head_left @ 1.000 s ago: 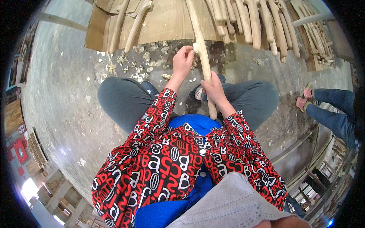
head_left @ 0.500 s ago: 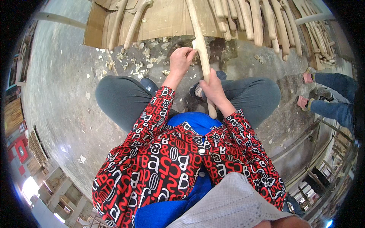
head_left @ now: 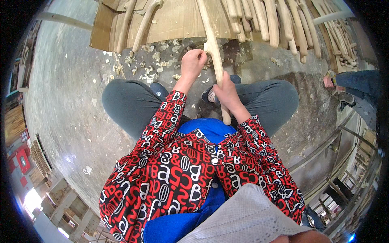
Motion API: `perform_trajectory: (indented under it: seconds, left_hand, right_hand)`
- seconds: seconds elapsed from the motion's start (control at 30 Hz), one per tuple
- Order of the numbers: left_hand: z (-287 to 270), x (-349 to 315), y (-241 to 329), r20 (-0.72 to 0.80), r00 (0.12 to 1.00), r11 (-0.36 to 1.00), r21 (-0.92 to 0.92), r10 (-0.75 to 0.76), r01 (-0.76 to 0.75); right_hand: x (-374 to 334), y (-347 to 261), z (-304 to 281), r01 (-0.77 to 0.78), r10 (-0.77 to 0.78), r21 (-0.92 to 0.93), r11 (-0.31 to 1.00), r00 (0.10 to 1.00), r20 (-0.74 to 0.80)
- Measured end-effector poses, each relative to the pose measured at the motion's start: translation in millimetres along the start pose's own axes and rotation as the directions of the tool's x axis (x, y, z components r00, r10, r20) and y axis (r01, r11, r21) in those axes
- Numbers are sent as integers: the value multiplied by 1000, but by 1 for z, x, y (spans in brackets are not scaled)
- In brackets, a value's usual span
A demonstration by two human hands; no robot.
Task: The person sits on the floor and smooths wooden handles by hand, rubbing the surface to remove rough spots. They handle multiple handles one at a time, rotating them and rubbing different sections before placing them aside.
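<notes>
A long, pale wooden stick (head_left: 213,40) with a rounded near end runs from the far edge down to the blue cloth (head_left: 206,127) at my waist. A small stub juts from its left side partway along. My right hand (head_left: 227,92) is wrapped round the stick's lower part, above its near end. Just left of the stick, below the stub, my left hand (head_left: 193,64) is closed with thumb and fingers pinched together. What the left fingers hold, if anything, is hidden. A narrow gap seems to separate them from the wood.
Flattened cardboard (head_left: 178,30) lies ahead, with two similar sticks (head_left: 142,25) at its left. Many more wooden sticks (head_left: 272,24) are at the right. Wood shavings (head_left: 152,58) litter the concrete floor. Another person's legs (head_left: 358,83) show at the right, near a metal frame (head_left: 332,143).
My left hand has drawn slightly left from the stick, its fingers more curled. My right hand keeps its grip. At the right, the other person's legs and feet have shifted.
</notes>
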State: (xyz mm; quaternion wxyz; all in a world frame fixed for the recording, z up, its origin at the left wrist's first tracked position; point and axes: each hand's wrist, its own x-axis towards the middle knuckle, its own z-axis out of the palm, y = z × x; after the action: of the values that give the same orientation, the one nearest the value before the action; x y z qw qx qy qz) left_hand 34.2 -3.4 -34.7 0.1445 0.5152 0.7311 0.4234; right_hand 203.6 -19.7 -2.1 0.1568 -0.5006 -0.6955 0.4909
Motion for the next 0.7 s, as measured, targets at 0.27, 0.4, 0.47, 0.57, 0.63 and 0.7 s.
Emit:
perform_trajectory:
  seconds: [0.27,0.4,0.47,0.57,0.63,0.7]
  left_hand:
    - [-2,-1,6,-26,997,997,40,71,-70]
    - [0,-5,5,-36,998,994,96,60,-56]
    - [2,-6,2,-57,996,991,118,66,-59]
    - [6,-6,6,-57,998,995,93,-40,45]
    - [5,-6,7,-19,992,988,87,-126,127]
    - [4,-7,7,49,981,978,109,-185,179]
  right_hand:
    - [0,4,-3,43,-43,-8,999,999,-25]
    - [-1,4,-1,19,-20,-85,996,1000,-4]
    - [-1,4,1,49,-50,-120,992,999,-6]
    - [-1,13,4,104,-110,-150,983,994,-27]
    - [0,12,3,100,-103,-151,984,995,-16]
    - [0,11,2,95,-96,-140,986,995,-4]
